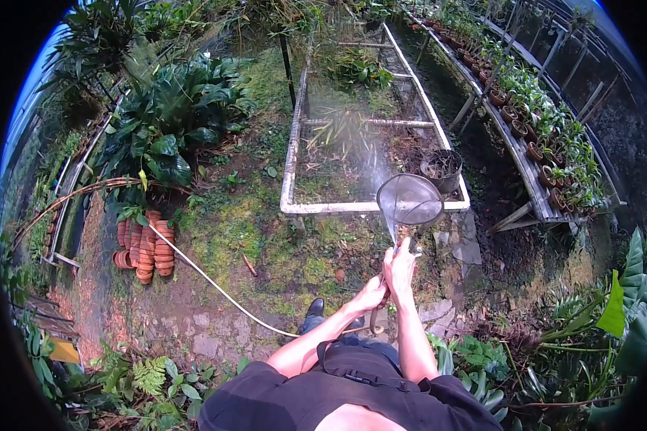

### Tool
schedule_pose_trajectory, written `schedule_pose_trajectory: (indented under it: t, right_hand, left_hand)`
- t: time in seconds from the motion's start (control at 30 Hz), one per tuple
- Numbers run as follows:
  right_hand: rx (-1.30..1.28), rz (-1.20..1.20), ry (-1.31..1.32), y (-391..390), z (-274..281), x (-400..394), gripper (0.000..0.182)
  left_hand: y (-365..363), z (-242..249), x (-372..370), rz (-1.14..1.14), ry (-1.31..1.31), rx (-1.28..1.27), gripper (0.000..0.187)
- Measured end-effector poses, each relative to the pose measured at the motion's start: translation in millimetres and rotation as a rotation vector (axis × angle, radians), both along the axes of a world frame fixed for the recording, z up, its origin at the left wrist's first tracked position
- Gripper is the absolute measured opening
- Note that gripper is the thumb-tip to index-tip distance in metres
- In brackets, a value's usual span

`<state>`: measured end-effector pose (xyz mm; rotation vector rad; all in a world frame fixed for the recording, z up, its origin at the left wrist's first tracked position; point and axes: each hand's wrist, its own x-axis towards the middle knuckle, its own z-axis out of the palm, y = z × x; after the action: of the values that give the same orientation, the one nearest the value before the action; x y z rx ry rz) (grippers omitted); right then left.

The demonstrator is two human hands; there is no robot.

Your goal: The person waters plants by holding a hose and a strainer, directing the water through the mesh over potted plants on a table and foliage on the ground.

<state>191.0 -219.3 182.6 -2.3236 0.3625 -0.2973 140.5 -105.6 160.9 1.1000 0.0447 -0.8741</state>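
Observation:
My right hand (401,267) is closed around the front end of a garden hose (226,293), with its thumb and fingers up near the outlet. Just behind it, my left hand (371,294) wraps the same hose lower down. A jet of water (389,218) leaves the hose end and fans out forward into a fine spray over the white-framed bench. Beyond my hands, a round grey mesh-like pan (417,205) overlaps the front rail in this view. The pale hose curves from the left along the ground to my feet.
The white-framed mesh bench (352,208) carries a dark pot (441,167) and some plants. Potted plants line a long wooden bench (521,161) at right. Stacked terracotta pots (147,248) lie left, below a large leafy plant (167,118). Stone slabs (438,316) and foliage surround my feet.

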Motion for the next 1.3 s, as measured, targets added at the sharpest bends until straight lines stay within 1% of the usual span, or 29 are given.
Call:
schedule_pose_trajectory:
  t: [0.07,0.13,0.27,0.4,0.5,0.53,0.57,0.67,0.7,0.73,0.77,0.8,0.87,0.9,0.93,1.0,1.07,1.2,1.23,1.27,1.3]
  right_hand:
    - [-0.013,0.002,-0.014,-2,1,-3,0.027]
    - [-0.01,0.016,-0.004,0,3,-5,0.027]
    - [-0.012,0.069,-0.062,10,-18,-11,0.028]
    - [0.023,0.111,0.01,21,-7,-16,0.027]
    - [0.039,0.138,-0.002,28,-2,-12,0.027]
    - [0.048,0.145,-0.005,31,5,-10,0.027]
    - [0.034,0.152,-0.061,33,13,-8,0.027]
    - [0.053,0.179,-0.226,43,37,1,0.026]
    - [0.068,0.198,-0.261,47,48,6,0.025]
    - [0.103,0.224,-0.318,52,62,8,0.023]
    - [0.118,0.228,-0.302,57,75,11,0.023]
    - [0.133,0.233,-0.285,62,85,15,0.022]
    - [0.199,0.227,-0.359,72,102,23,0.021]
    - [0.173,0.22,-0.407,75,103,30,0.02]
    - [0.149,0.209,-0.454,78,108,36,0.02]
    - [0.216,0.2,-0.414,84,123,39,0.019]
    - [0.217,0.216,-0.446,90,125,43,0.019]
    - [0.255,0.31,-0.352,112,128,44,0.02]
    - [0.261,0.337,-0.341,120,128,44,0.02]
    - [0.264,0.364,-0.329,128,127,45,0.02]
    - [0.253,0.398,-0.416,139,126,48,0.02]
  left_hand:
    - [-2,-10,-2,-0.002,-0.016,-0.012,0.013]
    - [-2,-10,-4,0.006,-0.033,-0.004,0.013]
    - [5,-17,-17,0.066,0.028,0.016,0.013]
    - [15,-21,-24,0.093,0.021,0.022,0.015]
    - [22,-17,-24,0.11,-0.019,0.029,0.015]
    - [24,-11,-22,0.148,-0.105,0.023,0.016]
    - [24,-5,-20,0.184,-0.19,0.017,0.017]
    - [25,-6,-9,0.293,-0.401,0.043,0.025]
    - [23,-16,0,0.333,-0.468,0.022,0.026]
    - [26,-12,5,0.376,-0.536,0.003,0.027]
    - [31,-9,10,0.381,-0.582,0.085,0.031]
    - [35,0,15,0.398,-0.625,0.09,0.032]
    - [43,20,26,0.435,-0.71,0.105,0.033]
    - [49,50,27,0.406,-0.716,0.137,0.033]
    - [53,57,32,0.42,-0.791,0.131,0.033]
    - [56,60,41,0.448,-0.816,0.16,0.034]
    - [63,64,40,0.458,-0.805,0.218,0.034]
    - [81,67,34,0.498,-0.732,0.288,0.035]
    - [84,66,35,0.575,-0.796,0.228,0.036]
    - [92,64,36,0.595,-0.782,0.227,0.035]
    - [102,61,37,0.616,-0.768,0.225,0.035]
